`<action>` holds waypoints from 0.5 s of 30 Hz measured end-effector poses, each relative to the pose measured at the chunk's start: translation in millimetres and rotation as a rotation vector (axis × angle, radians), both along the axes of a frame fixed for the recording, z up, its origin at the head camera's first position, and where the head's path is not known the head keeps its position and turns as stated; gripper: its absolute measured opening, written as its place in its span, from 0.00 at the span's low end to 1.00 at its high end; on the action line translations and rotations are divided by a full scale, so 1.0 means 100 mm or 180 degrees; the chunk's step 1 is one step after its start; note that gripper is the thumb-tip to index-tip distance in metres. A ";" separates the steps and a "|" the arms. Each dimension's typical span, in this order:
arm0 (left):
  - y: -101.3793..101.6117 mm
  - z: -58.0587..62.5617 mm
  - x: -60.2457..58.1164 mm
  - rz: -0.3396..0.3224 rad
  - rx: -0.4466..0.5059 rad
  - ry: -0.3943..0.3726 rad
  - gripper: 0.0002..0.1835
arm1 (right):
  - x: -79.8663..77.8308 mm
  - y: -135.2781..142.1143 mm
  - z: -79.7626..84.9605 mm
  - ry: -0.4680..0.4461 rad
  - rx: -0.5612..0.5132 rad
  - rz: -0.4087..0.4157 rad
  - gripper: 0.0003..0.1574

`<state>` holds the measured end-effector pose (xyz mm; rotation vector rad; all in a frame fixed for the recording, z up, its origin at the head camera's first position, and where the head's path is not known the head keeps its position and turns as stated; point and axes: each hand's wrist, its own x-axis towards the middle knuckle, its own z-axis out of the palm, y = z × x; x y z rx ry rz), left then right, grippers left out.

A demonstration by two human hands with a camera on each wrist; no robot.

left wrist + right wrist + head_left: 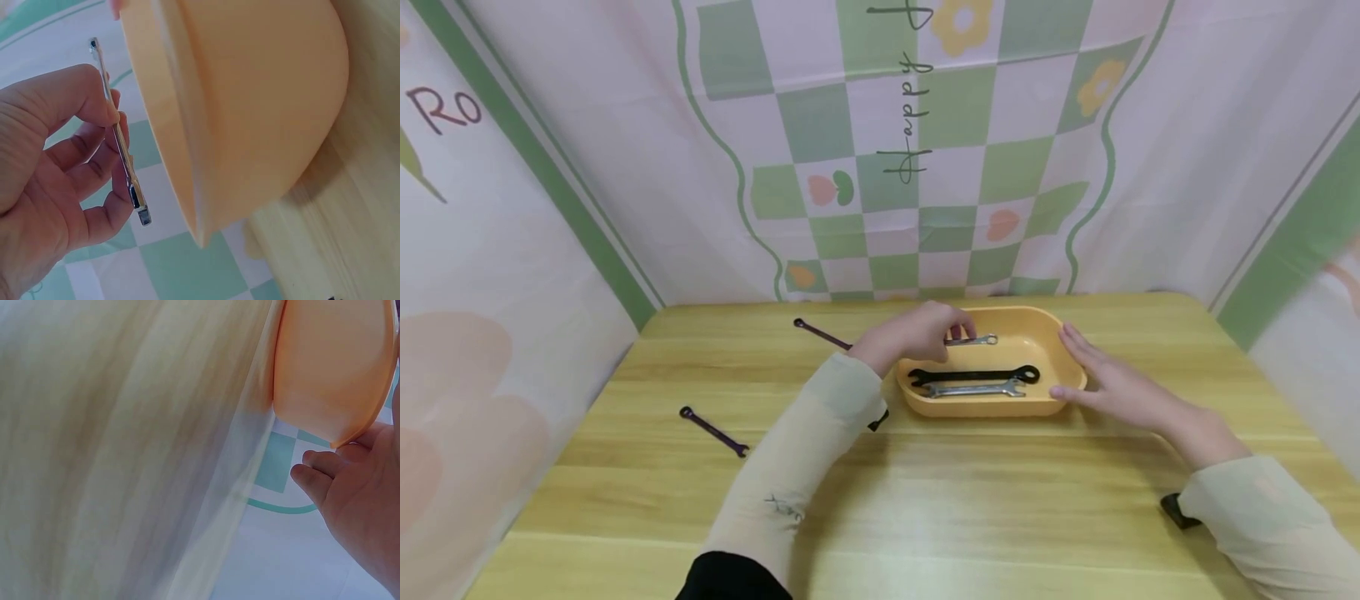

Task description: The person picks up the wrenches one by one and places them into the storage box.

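Observation:
My left hand (917, 332) pinches a small silver combination wrench (127, 156) between thumb and fingers. In the left wrist view, that wrench is held up beside the tray's rim, apart from it; the head view shows it over the tray's back left part. The yellow-orange tray (992, 408) is oblong with rounded corners. Inside, towards its front, lie a black wrench (973, 376) and a silver wrench (977, 389), side by side. At the tray's right end, my right hand (1120, 390) rests with extended fingers against the rim, thumb near the front corner.
Two dark purple wrenches lie on the wooden table (970, 500) left of the tray: one (713, 432) further forward, the other (822, 333) near the back and partly behind the left forearm. A patterned cloth (887, 225) hangs behind the table's back edge.

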<state>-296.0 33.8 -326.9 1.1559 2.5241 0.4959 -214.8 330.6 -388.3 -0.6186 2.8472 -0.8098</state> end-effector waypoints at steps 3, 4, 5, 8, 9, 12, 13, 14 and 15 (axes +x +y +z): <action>0.04 -0.02 -0.01 -0.0013 -0.0007 0.0056 0.26 | 0.00 0.01 0.00 -0.0015 -0.0001 -0.0027 0.58; 0.05 -0.04 -0.01 -0.0016 -0.0011 0.0078 0.26 | 0.00 0.01 0.00 -0.0019 0.0003 -0.0045 0.58; 0.07 -0.05 -0.01 -0.0019 -0.0010 0.0083 0.26 | 0.00 0.01 0.00 -0.0012 0.0004 -0.0044 0.58; 0.11 -0.09 -0.01 0.0027 -0.0051 0.0092 0.26 | 0.01 0.01 0.00 0.0005 -0.0005 -0.0021 0.58; 0.12 -0.10 -0.01 0.0043 -0.0068 0.0081 0.25 | 0.01 0.00 0.01 0.0006 -0.0003 -0.0007 0.58; 0.16 -0.14 0.01 0.0071 -0.0109 0.0073 0.24 | 0.02 -0.01 0.02 0.0013 -0.0009 0.0047 0.57; 0.17 -0.16 0.01 0.0067 -0.0114 0.0089 0.23 | 0.03 -0.01 0.03 0.0011 -0.0011 0.0061 0.57; 0.18 -0.17 0.01 0.0061 -0.0109 0.0090 0.23 | 0.03 -0.01 0.03 -0.0001 -0.0014 0.0070 0.57; 0.19 -0.18 0.01 0.0061 -0.0093 0.0078 0.23 | 0.03 -0.01 0.04 -0.0003 -0.0011 0.0070 0.57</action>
